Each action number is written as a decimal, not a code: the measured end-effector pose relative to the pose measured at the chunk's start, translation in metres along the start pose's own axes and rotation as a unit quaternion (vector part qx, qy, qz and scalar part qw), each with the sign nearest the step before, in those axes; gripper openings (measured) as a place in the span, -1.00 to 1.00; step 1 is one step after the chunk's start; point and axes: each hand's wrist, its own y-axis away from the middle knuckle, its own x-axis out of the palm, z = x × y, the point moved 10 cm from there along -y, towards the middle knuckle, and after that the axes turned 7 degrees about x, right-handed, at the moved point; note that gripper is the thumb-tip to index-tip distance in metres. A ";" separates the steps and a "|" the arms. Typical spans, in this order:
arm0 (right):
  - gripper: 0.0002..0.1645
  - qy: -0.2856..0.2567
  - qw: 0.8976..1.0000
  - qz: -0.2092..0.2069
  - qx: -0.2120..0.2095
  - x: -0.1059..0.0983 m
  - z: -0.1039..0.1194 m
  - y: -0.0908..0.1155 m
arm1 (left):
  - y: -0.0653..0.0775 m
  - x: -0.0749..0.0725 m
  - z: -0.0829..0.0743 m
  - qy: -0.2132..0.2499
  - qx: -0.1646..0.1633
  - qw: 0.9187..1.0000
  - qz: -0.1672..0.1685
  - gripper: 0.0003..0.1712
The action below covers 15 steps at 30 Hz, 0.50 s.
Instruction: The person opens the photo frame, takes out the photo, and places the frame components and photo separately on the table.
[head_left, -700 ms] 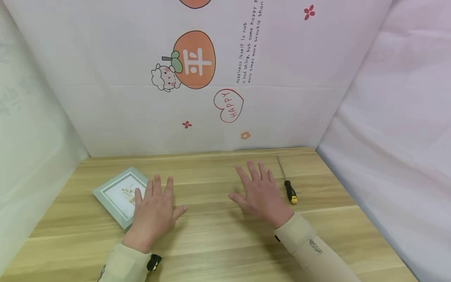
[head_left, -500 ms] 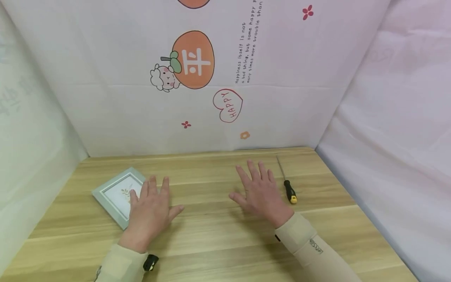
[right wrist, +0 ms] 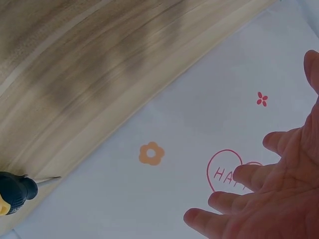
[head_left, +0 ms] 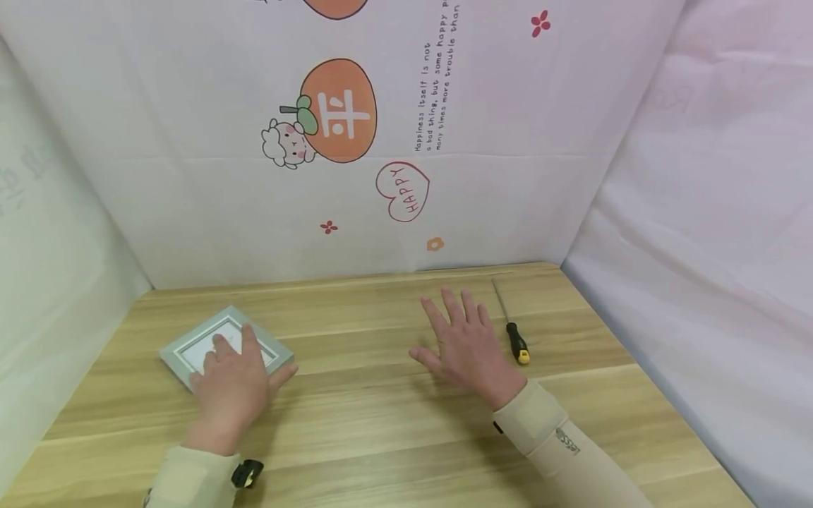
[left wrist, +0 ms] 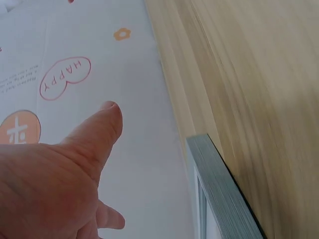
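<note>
A pale grey-green photo frame (head_left: 197, 347) with a white picture lies flat at the left of the wooden table. My left hand (head_left: 231, 388) hovers over its near side, fingers apart and pointing across it, partly hiding the picture. In the left wrist view the thumb of that hand (left wrist: 55, 184) is stretched out, and the frame's corner (left wrist: 224, 189) shows beside it. My right hand (head_left: 470, 356) is held over the table with spread fingers and holds nothing. Just right of it lies a screwdriver (head_left: 517, 342) with a black and yellow handle, its shaft pointing to the back.
A white printed cloth (head_left: 495, 204) rises like a wall at the table's back edge. More white cloth hangs along the left side (head_left: 63, 247) and the right side (head_left: 705, 282). The wood-grain table (head_left: 356, 423) spreads between the hands.
My left hand has moved left, from the frame's right side to over it, with its fingers bent down a little more. The right hand stays in place. The head view has shifted slightly.
</note>
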 end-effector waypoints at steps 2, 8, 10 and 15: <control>0.05 -0.003 1.000 -0.003 -0.001 -0.001 0.000 0.000 | 0.001 -0.001 0.009 -0.002 -0.014 1.000 0.002 0.48; 0.04 -0.010 1.000 -0.009 -0.005 -0.005 0.002 0.002 | 0.006 -0.002 0.032 -0.009 -0.031 0.999 0.009 0.47; 0.04 -0.007 1.000 -0.010 -0.006 -0.005 0.003 0.003 | 0.008 -0.003 0.039 -0.010 -0.034 0.999 0.011 0.46; 0.05 -0.003 1.000 -0.010 -0.007 -0.006 0.003 0.003 | 0.010 0.003 0.058 0.000 -0.063 0.998 0.029 0.47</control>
